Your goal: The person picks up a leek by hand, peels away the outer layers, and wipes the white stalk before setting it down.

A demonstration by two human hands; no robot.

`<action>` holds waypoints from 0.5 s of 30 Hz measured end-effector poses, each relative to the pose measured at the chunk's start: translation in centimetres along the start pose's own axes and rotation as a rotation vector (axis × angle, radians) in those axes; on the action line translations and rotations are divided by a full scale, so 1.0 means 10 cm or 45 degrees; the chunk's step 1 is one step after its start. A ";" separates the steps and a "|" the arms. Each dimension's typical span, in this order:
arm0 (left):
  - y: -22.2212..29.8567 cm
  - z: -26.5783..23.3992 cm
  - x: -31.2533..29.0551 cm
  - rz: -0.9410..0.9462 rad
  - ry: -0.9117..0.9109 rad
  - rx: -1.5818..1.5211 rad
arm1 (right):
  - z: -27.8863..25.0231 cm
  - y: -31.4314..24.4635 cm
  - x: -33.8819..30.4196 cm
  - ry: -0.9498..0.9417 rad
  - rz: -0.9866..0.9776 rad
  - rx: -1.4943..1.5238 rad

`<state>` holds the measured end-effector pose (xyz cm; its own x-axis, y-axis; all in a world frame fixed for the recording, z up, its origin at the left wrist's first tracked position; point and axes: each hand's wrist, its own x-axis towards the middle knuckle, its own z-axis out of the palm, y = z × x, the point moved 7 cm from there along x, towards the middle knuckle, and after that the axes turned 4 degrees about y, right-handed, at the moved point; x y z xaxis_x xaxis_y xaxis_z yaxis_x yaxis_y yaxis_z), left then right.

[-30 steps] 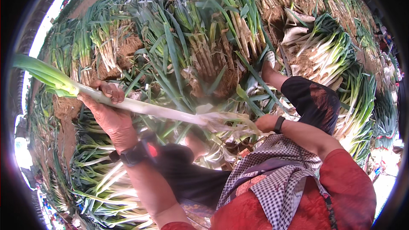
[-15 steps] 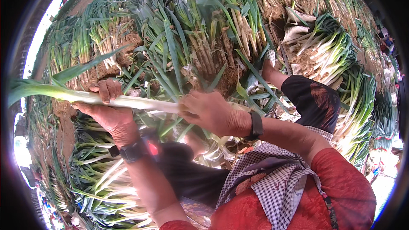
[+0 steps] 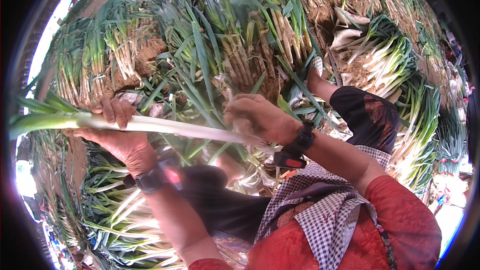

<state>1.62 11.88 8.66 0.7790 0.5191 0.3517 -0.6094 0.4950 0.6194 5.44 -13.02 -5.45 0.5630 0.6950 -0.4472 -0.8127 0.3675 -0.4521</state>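
Observation:
A long leek (image 3: 170,126) lies across in front of me, its white stalk bare and smooth, green leaves at the left end. My left hand (image 3: 117,125) is closed round it near where white turns to green, fingers over the top and thumb beneath. At the root end, my right hand (image 3: 260,117) is curled shut just above the stalk, its fingers partly blurred. A pale wisp shows by those fingers; what they pinch I cannot make out. The stalk's tip passes below the right hand, with blurred roots there.
Bundles of unpeeled leeks (image 3: 240,60) with soil-brown roots stand ahead. Cleaned white leeks (image 3: 130,215) lie at lower left, and more (image 3: 392,72) at right. Loose leaves and peelings (image 3: 250,175) litter the ground between my legs. My bare leg and sandal (image 3: 316,65) reach forward at right.
My right hand has moved right and turned over slightly, away from the middle of the stalk. The left hand has shifted a little left and down with the leek, which now slopes more.

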 end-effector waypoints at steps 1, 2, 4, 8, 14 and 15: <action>0.03 -0.01 0.00 -0.023 -0.074 -0.046 | -0.06 0.01 -0.08 0.006 0.004 0.002; 0.06 -0.02 0.00 -0.022 -0.078 -0.052 | -0.11 -0.06 -0.18 0.001 -0.149 -0.178; 0.18 -0.11 0.01 0.023 -0.021 -0.015 | -0.31 -0.18 -0.36 -0.052 -0.384 -0.804; 0.26 -0.22 0.02 0.090 0.057 0.080 | -0.62 -0.16 -0.46 -0.133 -0.749 -2.563; 0.16 -0.17 0.04 -0.011 -0.001 -0.059 | -0.13 -0.37 -0.51 -0.330 -1.150 -1.856; 0.10 -0.15 0.04 -0.038 -0.014 -0.061 | 0.04 -0.35 -0.47 -0.451 -1.081 -1.731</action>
<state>1.12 13.67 8.41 0.7985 0.4959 0.3412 -0.5918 0.5431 0.5957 5.60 -17.36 -1.43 0.5365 0.7585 0.3700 0.5213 0.0469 -0.8521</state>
